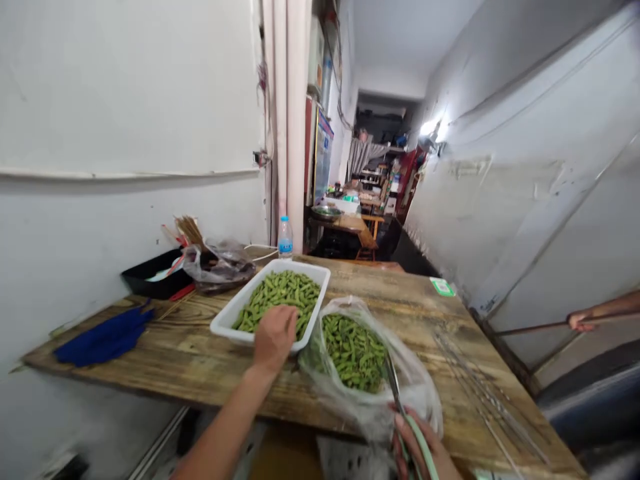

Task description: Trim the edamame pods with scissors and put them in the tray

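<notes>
My left hand [274, 339] reaches into a white rectangular tray [226, 316] filled with green bean pods [280, 293]; its fingers curl down into the pods, and what they hold is hidden. My right hand [419, 448] at the bottom edge is closed on the green handles of a pair of scissors [400, 407], whose blades point up over a clear plastic bag [415, 380] of more green pods [353, 352]. Tray and bag sit side by side on a worn wooden table [200, 360].
A blue cloth [104, 337] lies at the table's left. Behind the tray are a black tray [150, 275], a bag with sticks [220, 265] and a water bottle [285, 237]. Metal skewers [475, 387] lie at the right. Another person's hand [580, 321] holds a rod at far right.
</notes>
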Action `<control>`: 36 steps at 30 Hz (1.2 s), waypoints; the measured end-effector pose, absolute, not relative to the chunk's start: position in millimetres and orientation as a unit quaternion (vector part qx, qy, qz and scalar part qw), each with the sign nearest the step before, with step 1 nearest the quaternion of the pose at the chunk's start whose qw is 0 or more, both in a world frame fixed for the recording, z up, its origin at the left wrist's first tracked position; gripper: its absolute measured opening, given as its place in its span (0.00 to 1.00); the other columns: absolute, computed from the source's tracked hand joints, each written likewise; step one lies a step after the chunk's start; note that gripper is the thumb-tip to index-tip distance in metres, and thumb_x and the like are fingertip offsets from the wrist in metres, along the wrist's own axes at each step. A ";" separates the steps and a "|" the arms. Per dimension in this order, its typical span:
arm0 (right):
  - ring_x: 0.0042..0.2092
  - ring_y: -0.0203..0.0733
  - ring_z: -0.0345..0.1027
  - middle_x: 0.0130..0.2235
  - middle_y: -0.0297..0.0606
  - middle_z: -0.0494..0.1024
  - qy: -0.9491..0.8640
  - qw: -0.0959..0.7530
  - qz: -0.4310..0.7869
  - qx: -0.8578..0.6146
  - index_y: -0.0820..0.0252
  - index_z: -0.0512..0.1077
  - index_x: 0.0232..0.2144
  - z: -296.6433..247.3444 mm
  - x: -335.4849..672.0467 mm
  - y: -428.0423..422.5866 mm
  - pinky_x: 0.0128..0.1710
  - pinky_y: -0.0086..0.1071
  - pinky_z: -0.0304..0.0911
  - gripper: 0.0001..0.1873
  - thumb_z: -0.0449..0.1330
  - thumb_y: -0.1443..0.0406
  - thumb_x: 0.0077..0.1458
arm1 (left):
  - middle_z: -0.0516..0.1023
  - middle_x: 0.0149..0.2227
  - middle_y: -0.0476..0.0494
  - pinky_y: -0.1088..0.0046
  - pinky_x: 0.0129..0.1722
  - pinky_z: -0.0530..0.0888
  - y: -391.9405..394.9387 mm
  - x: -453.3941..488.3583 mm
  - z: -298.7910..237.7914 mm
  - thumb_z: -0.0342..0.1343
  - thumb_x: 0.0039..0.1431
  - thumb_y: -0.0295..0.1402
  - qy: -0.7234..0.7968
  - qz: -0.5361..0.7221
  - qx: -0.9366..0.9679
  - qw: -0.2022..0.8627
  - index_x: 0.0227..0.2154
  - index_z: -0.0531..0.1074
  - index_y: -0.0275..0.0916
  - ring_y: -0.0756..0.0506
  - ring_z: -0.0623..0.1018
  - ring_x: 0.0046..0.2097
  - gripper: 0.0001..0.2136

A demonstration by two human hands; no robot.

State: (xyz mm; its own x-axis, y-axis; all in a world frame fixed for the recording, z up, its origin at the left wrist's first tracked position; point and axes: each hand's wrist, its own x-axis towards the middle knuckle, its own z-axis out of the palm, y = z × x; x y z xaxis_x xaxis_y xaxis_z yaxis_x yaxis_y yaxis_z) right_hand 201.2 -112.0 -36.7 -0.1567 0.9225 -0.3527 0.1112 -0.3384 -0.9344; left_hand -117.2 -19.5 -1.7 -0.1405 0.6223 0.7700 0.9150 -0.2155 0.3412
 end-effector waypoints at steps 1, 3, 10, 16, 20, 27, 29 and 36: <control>0.16 0.36 0.62 0.19 0.26 0.68 -0.434 0.349 0.614 -0.560 0.51 0.58 0.57 -39.9 197.3 -110.8 0.14 0.31 0.59 0.46 0.60 0.38 0.40 | 0.78 0.38 0.40 0.64 0.47 0.71 -27.0 -101.3 -4.3 0.45 0.63 0.33 -0.564 -0.427 -0.695 0.129 0.37 0.75 0.38 0.42 0.75 0.43 0.12; 0.14 0.34 0.60 0.17 0.23 0.67 -0.414 0.335 0.637 -0.558 0.53 0.47 0.62 -41.1 190.8 -112.8 0.12 0.27 0.57 0.53 0.62 0.41 0.41 | 0.76 0.46 0.40 0.63 0.53 0.68 -40.9 -72.9 -11.6 0.46 0.63 0.32 -0.482 -0.370 -0.791 0.068 0.46 0.72 0.40 0.44 0.73 0.50 0.13; 0.16 0.31 0.59 0.20 0.24 0.67 -0.382 0.290 0.689 -0.543 0.59 0.60 0.54 -41.7 189.7 -121.6 0.13 0.25 0.59 0.37 0.63 0.48 0.46 | 0.78 0.41 0.41 0.54 0.61 0.49 -64.8 -60.3 -40.3 0.42 0.65 0.32 -0.444 -0.175 -0.878 -0.045 0.54 0.66 0.38 0.45 0.74 0.46 0.17; 0.18 0.30 0.59 0.21 0.25 0.66 -0.378 0.306 0.687 -0.540 0.60 0.65 0.48 -40.5 193.8 -123.1 0.14 0.24 0.58 0.32 0.62 0.47 0.47 | 0.78 0.36 0.43 0.56 0.57 0.51 -72.2 -61.9 -36.4 0.44 0.65 0.31 -0.502 -0.181 -0.845 -0.008 0.47 0.71 0.40 0.46 0.73 0.44 0.13; 0.19 0.32 0.60 0.21 0.26 0.66 -0.415 0.329 0.654 -0.540 0.59 0.64 0.50 -19.8 194.9 -123.7 0.15 0.26 0.59 0.33 0.62 0.47 0.47 | 0.76 0.35 0.43 0.60 0.49 0.56 -62.6 -38.5 -29.8 0.48 0.63 0.31 -0.489 -0.126 -0.863 -0.018 0.38 0.75 0.40 0.44 0.71 0.44 0.10; 0.19 0.30 0.58 0.20 0.24 0.65 -0.416 0.335 0.658 -0.532 0.62 0.64 0.51 -10.1 190.7 -126.1 0.16 0.26 0.58 0.35 0.65 0.50 0.45 | 0.73 0.36 0.41 0.63 0.43 0.59 -26.0 -12.2 -38.6 0.53 0.59 0.35 -0.501 -0.071 -0.861 -0.055 0.38 0.78 0.42 0.42 0.71 0.42 0.09; 0.18 0.30 0.58 0.20 0.24 0.65 -0.416 0.342 0.656 -0.528 0.62 0.64 0.51 -15.1 189.8 -125.3 0.16 0.26 0.57 0.34 0.64 0.50 0.45 | 0.74 0.35 0.42 0.63 0.44 0.59 -18.6 -5.9 -36.1 0.54 0.59 0.37 -0.513 -0.099 -0.848 -0.092 0.36 0.79 0.42 0.42 0.72 0.41 0.10; 0.21 0.33 0.62 0.23 0.26 0.66 -0.428 0.353 0.640 -0.531 0.60 0.64 0.49 -23.2 192.0 -122.2 0.20 0.28 0.61 0.32 0.60 0.46 0.48 | 0.79 0.38 0.43 0.68 0.46 0.66 -18.0 2.5 -26.2 0.53 0.59 0.36 -0.548 -0.273 -0.749 -0.251 0.38 0.79 0.40 0.45 0.74 0.43 0.11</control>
State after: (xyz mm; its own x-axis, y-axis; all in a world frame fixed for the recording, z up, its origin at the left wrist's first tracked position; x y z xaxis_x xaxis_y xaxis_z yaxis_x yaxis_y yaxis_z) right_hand 192.0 -122.2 -23.2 -0.1864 0.9067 -0.3782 0.0037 -0.3843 -0.9232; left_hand 2.5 -18.0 -26.2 0.2492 0.9591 0.1341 0.6844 -0.2723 0.6763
